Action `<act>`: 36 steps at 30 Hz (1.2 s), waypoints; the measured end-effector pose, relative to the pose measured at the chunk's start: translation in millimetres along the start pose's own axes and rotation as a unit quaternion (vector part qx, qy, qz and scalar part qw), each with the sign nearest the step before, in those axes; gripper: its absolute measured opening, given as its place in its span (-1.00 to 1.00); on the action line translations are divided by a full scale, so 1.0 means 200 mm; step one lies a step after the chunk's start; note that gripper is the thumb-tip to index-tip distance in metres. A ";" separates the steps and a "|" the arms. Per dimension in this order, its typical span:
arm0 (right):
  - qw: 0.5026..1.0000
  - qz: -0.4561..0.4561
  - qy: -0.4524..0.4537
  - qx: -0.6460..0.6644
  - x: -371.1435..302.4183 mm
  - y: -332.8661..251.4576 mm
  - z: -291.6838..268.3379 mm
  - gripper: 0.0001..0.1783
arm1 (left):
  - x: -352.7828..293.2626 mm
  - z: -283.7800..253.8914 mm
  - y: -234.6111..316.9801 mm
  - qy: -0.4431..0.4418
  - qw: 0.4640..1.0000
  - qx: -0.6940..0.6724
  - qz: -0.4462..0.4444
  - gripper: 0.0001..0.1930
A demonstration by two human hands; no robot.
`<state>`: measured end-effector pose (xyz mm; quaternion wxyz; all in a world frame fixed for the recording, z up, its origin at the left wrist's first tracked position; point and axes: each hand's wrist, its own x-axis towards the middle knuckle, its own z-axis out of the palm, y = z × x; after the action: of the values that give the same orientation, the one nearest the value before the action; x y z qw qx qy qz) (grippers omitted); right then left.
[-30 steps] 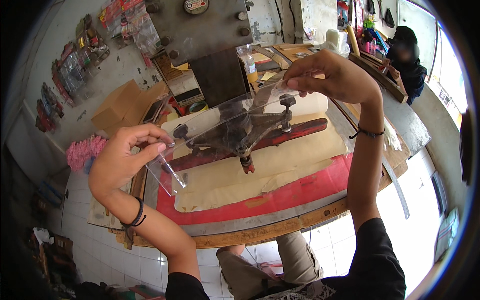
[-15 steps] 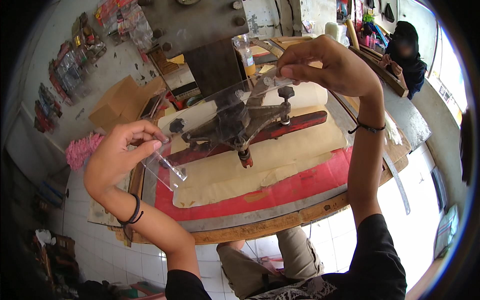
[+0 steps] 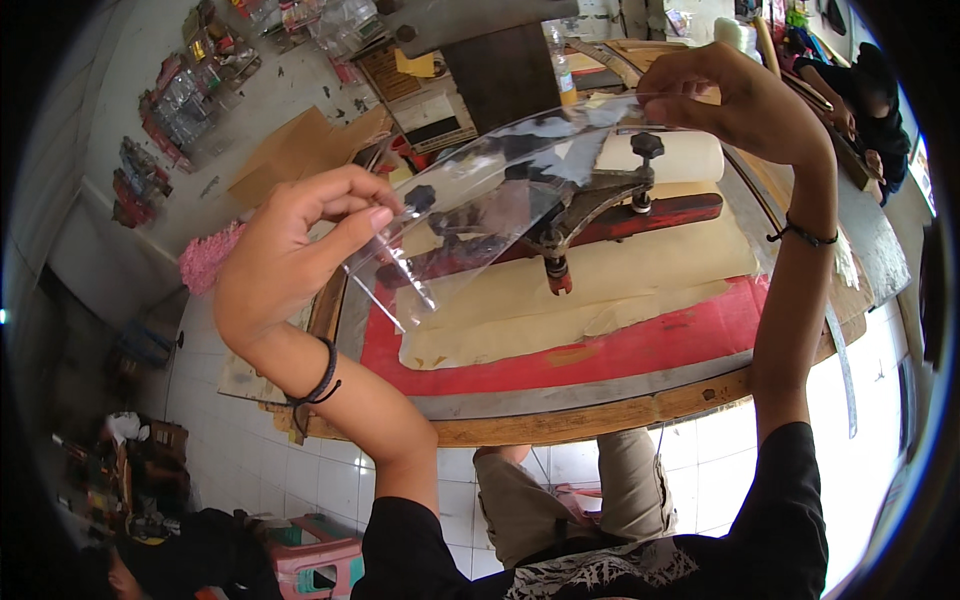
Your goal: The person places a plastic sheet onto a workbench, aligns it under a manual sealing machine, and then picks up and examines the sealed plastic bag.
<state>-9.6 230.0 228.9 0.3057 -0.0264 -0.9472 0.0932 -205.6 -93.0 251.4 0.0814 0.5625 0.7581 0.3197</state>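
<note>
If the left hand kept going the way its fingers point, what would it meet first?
Most likely the clear plastic sheet it already pinches: the left hand points right, along the sheet toward the dark metal clamp fixture behind it. Depth is hard to judge.

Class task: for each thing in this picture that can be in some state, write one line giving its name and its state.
Clear plastic sheet: held up, stretched between both hands.
Left hand: grip pinching the sheet's lower left corner.
Right hand: grip pinching the sheet's upper right edge.
Dark metal clamp with black knobs: resting on the table.
Cream paper sheets: lying flat on the red mat.
</note>
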 end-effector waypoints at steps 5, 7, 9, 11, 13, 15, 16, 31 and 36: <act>0.995 -0.004 -0.079 0.060 0.05 -0.06 0.01 -0.67 | 0.00 0.01 0.02 -0.014 0.999 -0.027 0.021 -0.82; 0.991 -0.010 -0.110 0.071 0.06 -0.06 0.00 -0.68 | 0.00 0.01 0.01 -0.019 0.999 -0.021 0.032 -0.82; 0.991 -0.026 -0.104 0.080 0.06 -0.04 0.02 -0.69 | 0.01 0.03 0.01 -0.022 0.999 -0.018 0.039 -0.82; 0.993 -0.038 -0.090 0.066 0.04 -0.02 0.03 -0.70 | 0.02 0.04 0.00 -0.026 0.998 -0.043 0.028 -0.82; 0.996 -0.051 -0.068 0.035 0.03 -0.02 0.03 -0.72 | 0.02 0.05 0.00 -0.029 0.998 -0.052 0.020 -0.81; 0.993 -0.039 -0.097 0.061 0.04 -0.04 0.02 -0.72 | 0.00 0.04 0.00 -0.029 0.998 -0.046 0.015 -0.81; 0.991 -0.029 -0.110 0.072 0.04 -0.03 0.00 -0.72 | 0.02 0.04 0.00 -0.034 0.998 -0.043 0.011 -0.81; 0.965 -0.029 -0.176 0.191 0.03 -0.06 -0.13 -0.69 | 0.09 0.07 -0.01 -0.038 0.999 -0.016 0.007 -0.83; 0.980 -0.043 -0.134 0.142 0.02 -0.07 -0.14 -0.70 | 0.09 0.08 -0.01 -0.022 0.999 -0.014 0.029 -0.85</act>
<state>4.3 220.6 255.9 0.1804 0.0711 -0.9569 0.2163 -204.9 -71.1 241.8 0.0970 0.5901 0.7349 0.3199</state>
